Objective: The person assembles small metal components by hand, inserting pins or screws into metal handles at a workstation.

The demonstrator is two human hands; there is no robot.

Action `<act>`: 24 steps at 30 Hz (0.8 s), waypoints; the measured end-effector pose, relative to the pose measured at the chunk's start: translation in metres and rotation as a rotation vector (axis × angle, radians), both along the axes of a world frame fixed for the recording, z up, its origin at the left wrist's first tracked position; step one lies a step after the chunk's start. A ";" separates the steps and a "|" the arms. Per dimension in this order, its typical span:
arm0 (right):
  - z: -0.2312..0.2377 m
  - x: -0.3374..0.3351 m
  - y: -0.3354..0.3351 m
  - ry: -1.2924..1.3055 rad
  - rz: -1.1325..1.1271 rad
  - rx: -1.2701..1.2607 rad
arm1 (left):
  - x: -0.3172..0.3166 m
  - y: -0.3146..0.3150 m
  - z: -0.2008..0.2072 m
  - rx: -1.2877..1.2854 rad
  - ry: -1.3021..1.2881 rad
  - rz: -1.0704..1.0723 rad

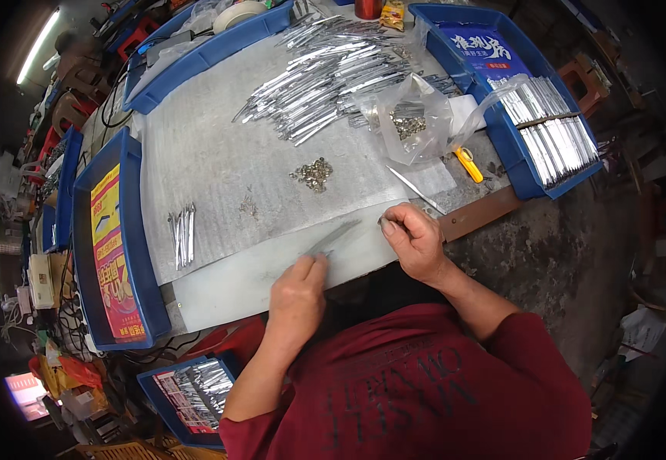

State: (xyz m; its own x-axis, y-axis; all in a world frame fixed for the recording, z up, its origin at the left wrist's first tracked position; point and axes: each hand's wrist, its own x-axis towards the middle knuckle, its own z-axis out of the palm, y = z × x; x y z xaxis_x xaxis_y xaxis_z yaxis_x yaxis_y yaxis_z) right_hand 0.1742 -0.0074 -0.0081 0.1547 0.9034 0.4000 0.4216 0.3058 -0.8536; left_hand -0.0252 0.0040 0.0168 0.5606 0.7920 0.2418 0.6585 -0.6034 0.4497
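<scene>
Above the pale sheet (225, 287) at the table's near edge, my left hand (297, 299) is closed on a slim metal strip (337, 236), smeared by motion. To its right, my right hand (419, 244) pinches a small dark piece (383, 221) between thumb and forefinger; its kind is too small to make out. Beyond both hands lies a small heap of brassy metal parts (314, 175). A few silvery strips (182, 234) lie side by side at the left, with a scatter of tiny bits (248, 204) between them and the heap.
A large pile of silvery strips (340, 77) covers the far table. At the right stand an opened plastic bag (425, 146) of small parts, a yellow-handled cutter (468, 165) and a blue tray (528, 182) of strips. Other blue trays (139, 276) border the left side.
</scene>
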 end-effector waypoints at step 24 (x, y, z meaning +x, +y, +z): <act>0.000 -0.001 0.000 -0.035 -0.016 -0.031 | 0.015 0.005 -0.004 0.023 0.012 -0.039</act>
State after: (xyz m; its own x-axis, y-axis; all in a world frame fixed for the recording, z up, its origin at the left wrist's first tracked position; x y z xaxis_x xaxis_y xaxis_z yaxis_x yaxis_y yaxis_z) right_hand 0.1730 -0.0073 -0.0077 0.1553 0.9130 0.3772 0.4560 0.2724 -0.8473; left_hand -0.0100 0.0094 0.0131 0.5942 0.7636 0.2525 0.6394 -0.6389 0.4277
